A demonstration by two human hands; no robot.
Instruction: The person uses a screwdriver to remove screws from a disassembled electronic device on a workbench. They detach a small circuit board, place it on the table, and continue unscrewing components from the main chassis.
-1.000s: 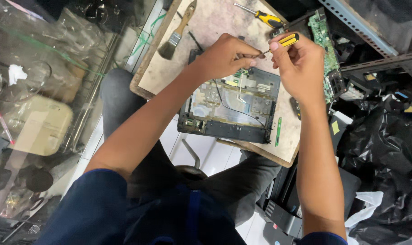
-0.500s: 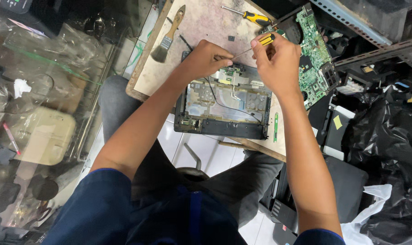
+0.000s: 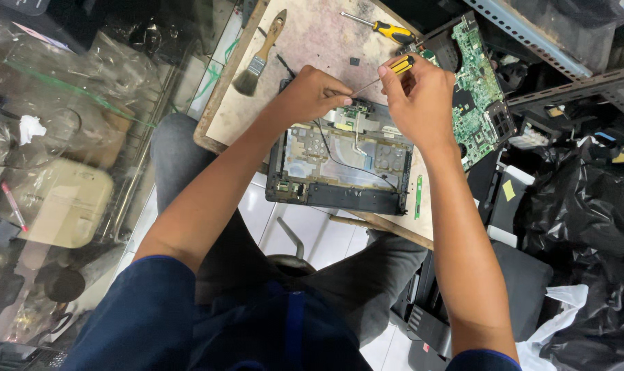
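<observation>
An opened laptop base [image 3: 339, 168] with bare metal and cables lies on a wooden board [image 3: 312, 41] across my lap. My right hand [image 3: 418, 103] grips a yellow-and-black screwdriver [image 3: 394, 69], its thin shaft pointing left toward the far edge of the base. My left hand [image 3: 315, 93] rests closed on that far edge, its fingertips at the screwdriver's tip near a small green board part [image 3: 357, 110]. What the fingertips pinch is hidden.
A paintbrush [image 3: 260, 55] and a second yellow screwdriver [image 3: 384, 27] lie on the board's far side. A green circuit board [image 3: 480, 89] sits right of my right hand. Clear plastic bags [image 3: 64, 137] fill the left, black bags [image 3: 587, 227] the right, a metal rack [image 3: 559, 62] beyond.
The view has shifted, so the board and laptop base sit lower in frame. Both hands stay at the far edge of the base, with the screwdriver still held in my right hand.
</observation>
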